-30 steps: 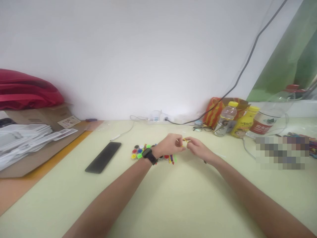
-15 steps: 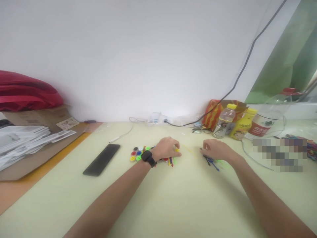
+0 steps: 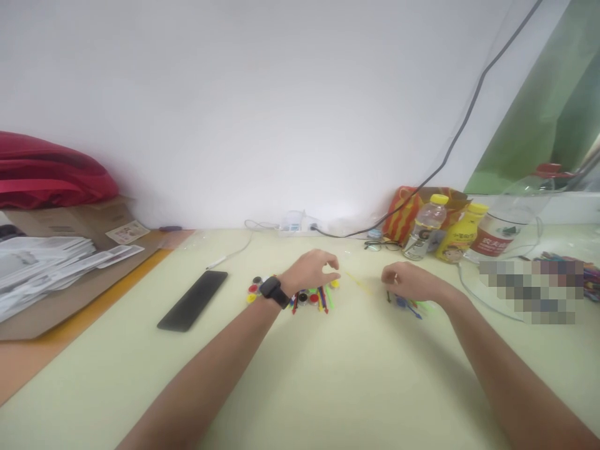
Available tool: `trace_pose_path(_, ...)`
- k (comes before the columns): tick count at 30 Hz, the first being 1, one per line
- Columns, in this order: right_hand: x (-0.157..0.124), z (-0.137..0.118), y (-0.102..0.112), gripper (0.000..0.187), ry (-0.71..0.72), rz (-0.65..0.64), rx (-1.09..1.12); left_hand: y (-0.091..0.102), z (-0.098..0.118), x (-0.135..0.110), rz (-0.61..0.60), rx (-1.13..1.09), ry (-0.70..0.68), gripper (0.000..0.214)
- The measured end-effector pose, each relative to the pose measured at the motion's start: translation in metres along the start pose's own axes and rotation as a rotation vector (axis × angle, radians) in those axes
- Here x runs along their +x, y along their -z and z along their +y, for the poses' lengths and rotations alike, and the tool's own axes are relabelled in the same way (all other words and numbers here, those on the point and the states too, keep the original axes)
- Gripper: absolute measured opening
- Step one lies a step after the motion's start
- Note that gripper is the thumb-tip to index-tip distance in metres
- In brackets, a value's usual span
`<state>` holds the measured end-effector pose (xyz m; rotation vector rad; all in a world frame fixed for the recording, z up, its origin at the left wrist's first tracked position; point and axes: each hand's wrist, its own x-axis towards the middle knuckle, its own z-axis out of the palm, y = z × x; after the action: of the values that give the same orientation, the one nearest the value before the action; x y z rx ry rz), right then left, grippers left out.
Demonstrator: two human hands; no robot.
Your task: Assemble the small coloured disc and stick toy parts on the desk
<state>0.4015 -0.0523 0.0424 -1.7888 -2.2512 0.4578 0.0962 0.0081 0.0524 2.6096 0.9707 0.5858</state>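
Note:
My left hand (image 3: 310,272), with a black watch on its wrist, hovers over small round coloured discs (image 3: 253,289) and thin arrow-tipped sticks (image 3: 322,300). Its thumb and index finger are apart with nothing between them. A yellow disc (image 3: 334,284) lies just below the thumb. To the right, my right hand (image 3: 412,281) is closed, its fingers curled inward; whatever they may grip is hidden. Beneath it show a blue arrow-tipped stick (image 3: 415,310), a dark one and some green. Between the hands lies a thin yellow stick (image 3: 360,284).
A black phone (image 3: 193,301) lies at left, near cardboard (image 3: 79,290) with stacked papers. At the back right stand a clear bottle (image 3: 425,228), a yellow bottle (image 3: 460,234) and a large jug (image 3: 497,234). Glasses (image 3: 382,245) and a power strip (image 3: 297,224) sit near the wall.
My left hand has risen slightly and moved left, its thumb and finger spreading, baring the yellow disc and more sticks. My right hand has shifted slightly right, still curled.

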Motion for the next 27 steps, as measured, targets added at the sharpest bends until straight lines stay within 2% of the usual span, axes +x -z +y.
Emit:
trace_pose_path(5, 0.007, -0.010, -0.002, 0.018, 0.022, 0.194, 0.115, 0.004, 0.011, 0.002, 0.034, -0.117, -0.028, 0.030)
trace_pose_path(10, 0.008, -0.015, -0.002, 0.019, 0.040, 0.258, 0.241, 0.001, 0.018, 0.004, 0.029, -0.194, 0.000, 0.034)
trace_pose_path(14, 0.004, -0.030, 0.001, 0.031, 0.027, 0.332, 0.581, -0.002, 0.022, 0.005, 0.053, -0.268, -0.009, 0.034)
trace_pose_path(16, 0.003, -0.039, 0.001, 0.038, 0.047, 0.308, 0.808, -0.002, 0.027, 0.006, 0.077, -0.327, -0.014, 0.034)
trace_pose_path(20, 0.007, -0.052, -0.009, 0.041, 0.055, 0.169, 1.167, -0.003, 0.039, 0.008, 0.086, -0.464, -0.066, 0.029)
trace_pose_path(23, 0.012, -0.059, -0.023, 0.038, 0.014, 0.174, 1.316, -0.007, 0.041, 0.009, 0.123, -0.524, -0.057, 0.026)
trace_pose_path(27, 0.016, -0.067, -0.038, 0.040, -0.046, 0.202, 1.388, -0.019, 0.039, 0.010, 0.219, -0.623, 0.003, 0.025)
